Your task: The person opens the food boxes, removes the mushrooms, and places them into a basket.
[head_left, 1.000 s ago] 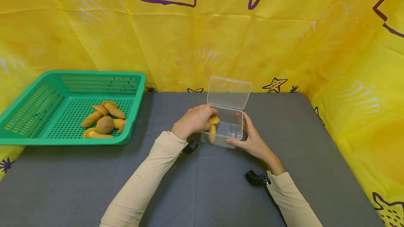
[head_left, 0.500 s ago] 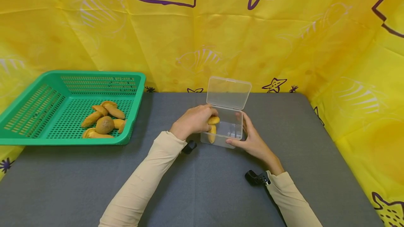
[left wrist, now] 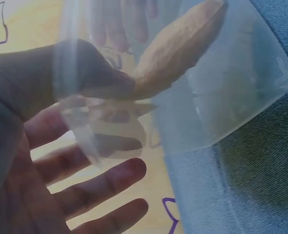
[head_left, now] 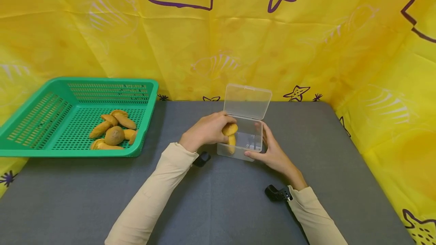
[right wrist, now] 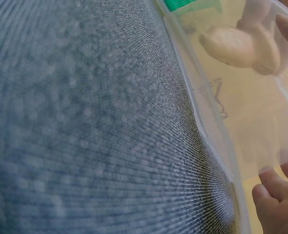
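A clear plastic box (head_left: 246, 135) stands on the grey cloth, its hinged lid (head_left: 247, 101) raised at the back. Over its left side my left hand (head_left: 208, 129) pinches a yellow-brown mushroom (head_left: 232, 143), cap uppermost and stem down inside the box. The left wrist view shows the thumb against this mushroom (left wrist: 178, 48) through the clear wall, the lower fingers spread outside. With the thumb at the front and fingers at the right side, my right hand (head_left: 274, 152) grips the box. The right wrist view has the mushroom (right wrist: 231, 46) blurred behind the plastic.
On the left a green plastic basket (head_left: 147, 124) holds several similar mushrooms (head_left: 114, 135). A yellow printed cloth (head_left: 190, 41) hangs behind and along the right of the grey tabletop (head_left: 211, 199).
The mushroom in my left hand has turned slightly, showing more of its cap, and its stem has shifted a little right. My left wrist has edged left. The right hand stays on the box.
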`<move>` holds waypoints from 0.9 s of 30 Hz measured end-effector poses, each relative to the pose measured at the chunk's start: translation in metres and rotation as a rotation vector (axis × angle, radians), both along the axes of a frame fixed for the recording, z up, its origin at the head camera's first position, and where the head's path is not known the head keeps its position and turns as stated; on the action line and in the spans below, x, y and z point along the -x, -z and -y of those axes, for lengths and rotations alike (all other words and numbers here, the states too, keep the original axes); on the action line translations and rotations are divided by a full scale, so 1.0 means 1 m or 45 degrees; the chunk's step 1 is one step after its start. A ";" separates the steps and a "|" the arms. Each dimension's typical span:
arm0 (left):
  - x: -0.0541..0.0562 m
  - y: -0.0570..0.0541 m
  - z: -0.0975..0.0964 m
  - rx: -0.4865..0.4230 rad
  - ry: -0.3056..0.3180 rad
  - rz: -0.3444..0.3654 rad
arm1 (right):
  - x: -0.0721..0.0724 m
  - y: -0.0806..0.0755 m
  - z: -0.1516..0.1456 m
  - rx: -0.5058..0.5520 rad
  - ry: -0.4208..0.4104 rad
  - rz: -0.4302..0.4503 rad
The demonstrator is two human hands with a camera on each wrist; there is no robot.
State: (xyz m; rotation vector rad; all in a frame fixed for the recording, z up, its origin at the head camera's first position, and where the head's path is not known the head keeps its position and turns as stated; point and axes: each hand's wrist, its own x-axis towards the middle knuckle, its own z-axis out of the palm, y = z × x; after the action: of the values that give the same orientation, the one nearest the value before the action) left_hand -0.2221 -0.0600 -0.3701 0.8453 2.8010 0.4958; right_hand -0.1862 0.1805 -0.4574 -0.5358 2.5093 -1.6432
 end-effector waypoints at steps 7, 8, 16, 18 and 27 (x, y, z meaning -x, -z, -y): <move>-0.007 -0.008 0.004 -0.064 -0.030 -0.033 | 0.000 0.002 0.000 -0.004 0.002 -0.008; -0.008 -0.008 0.005 -0.074 -0.033 -0.043 | 0.000 0.002 0.000 -0.006 0.003 -0.010; -0.012 -0.010 0.009 -0.210 -0.047 -0.119 | 0.001 0.001 0.001 -0.013 0.003 -0.013; -0.013 -0.011 0.010 -0.258 -0.039 -0.125 | 0.000 0.000 0.001 -0.012 0.002 -0.015; -0.015 -0.014 0.015 -0.373 -0.001 -0.099 | 0.000 0.000 0.001 -0.001 -0.001 -0.028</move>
State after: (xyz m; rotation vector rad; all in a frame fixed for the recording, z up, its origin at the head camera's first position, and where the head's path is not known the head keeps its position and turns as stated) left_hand -0.2072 -0.0746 -0.3561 0.9349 2.8404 0.9091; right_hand -0.1864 0.1795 -0.4570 -0.5579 2.5249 -1.6445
